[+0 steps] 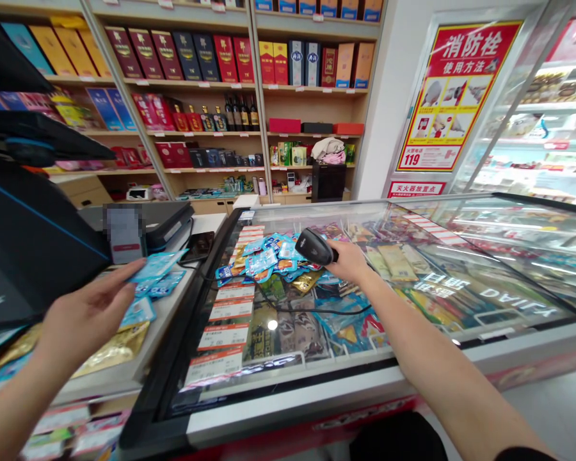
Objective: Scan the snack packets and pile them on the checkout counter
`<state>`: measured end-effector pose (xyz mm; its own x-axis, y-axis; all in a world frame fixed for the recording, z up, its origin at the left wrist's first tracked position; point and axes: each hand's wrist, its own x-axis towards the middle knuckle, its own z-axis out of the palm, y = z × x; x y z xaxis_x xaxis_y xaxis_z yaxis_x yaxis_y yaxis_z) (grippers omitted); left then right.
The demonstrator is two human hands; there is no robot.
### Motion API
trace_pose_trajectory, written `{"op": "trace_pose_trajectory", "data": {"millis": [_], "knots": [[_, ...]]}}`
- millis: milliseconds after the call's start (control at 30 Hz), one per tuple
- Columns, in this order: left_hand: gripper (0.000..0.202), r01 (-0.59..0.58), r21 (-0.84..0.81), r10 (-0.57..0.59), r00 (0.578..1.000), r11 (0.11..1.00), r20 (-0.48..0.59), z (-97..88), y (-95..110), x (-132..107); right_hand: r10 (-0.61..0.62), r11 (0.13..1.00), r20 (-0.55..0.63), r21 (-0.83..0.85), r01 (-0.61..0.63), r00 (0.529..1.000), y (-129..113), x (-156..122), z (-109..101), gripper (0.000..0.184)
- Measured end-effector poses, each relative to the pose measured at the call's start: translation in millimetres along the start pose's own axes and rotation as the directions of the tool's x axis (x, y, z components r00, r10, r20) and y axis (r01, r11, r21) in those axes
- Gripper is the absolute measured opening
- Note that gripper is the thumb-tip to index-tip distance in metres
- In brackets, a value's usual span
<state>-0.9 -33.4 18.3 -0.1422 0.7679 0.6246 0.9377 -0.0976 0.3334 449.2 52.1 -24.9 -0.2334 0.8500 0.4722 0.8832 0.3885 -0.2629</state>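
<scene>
My left hand [89,314] reaches over the counter at the left, fingers stretched out and thumb apart. Its fingertips are at the edge of a light blue snack packet [158,266]; whether they touch it I cannot tell. More blue packets [141,311] and a gold packet [112,349] lie below and beside it. In my right hand [348,261] is a black barcode scanner [314,246], gripped by its handle, which the fingers mostly hide. The scanner is above the freezer's glass top, just right of a heap of small blue packets [266,256] lying on the glass. Its black cable [317,311] trails across the glass.
A glass-topped chest freezer [317,378] with price labels [223,336] fills the middle and right. At the left stand a dark monitor [29,250], a phone-like screen [125,234] and a black phone [199,246]. Shelves of boxes [187,57] line the back wall.
</scene>
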Motion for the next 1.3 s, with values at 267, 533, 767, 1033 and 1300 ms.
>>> {"op": "trace_pose_trajectory", "data": {"millis": [267, 533, 767, 1033, 1300], "knots": [[0.039, -0.038, -0.363, 0.007, 0.996, 0.931, -0.086, 78.5, 84.1, 5.7, -0.173, 0.977, 0.020, 0.130, 0.169, 0.985, -11.7, -0.3, -2.8, 0.031], [0.040, -0.206, -0.274, 0.171, 0.975, 0.939, -0.144, 113.0, 104.9, -4.8, -0.219, 0.969, 0.110, 0.145, 0.202, 0.970, -25.6, -1.2, -10.6, 0.020], [0.041, -0.289, -0.229, 0.263, 0.955, 0.930, -0.138, 114.4, 102.4, -11.2, -0.222, 0.956, 0.143, 0.226, 0.187, 0.965, -25.5, -1.4, -8.9, 0.019], [0.039, -0.316, -0.209, 0.286, 0.945, 0.926, -0.160, 116.9, 101.8, -11.4, -0.214, 0.946, 0.168, 0.281, 0.162, 0.962, -26.1, -1.1, -8.8, 0.026], [0.043, -0.350, -0.188, 0.319, 0.931, 0.918, -0.177, 119.4, 99.5, -12.3, -0.210, 0.950, 0.172, 0.270, 0.159, 0.962, -26.4, -1.5, -8.2, 0.022]]}}
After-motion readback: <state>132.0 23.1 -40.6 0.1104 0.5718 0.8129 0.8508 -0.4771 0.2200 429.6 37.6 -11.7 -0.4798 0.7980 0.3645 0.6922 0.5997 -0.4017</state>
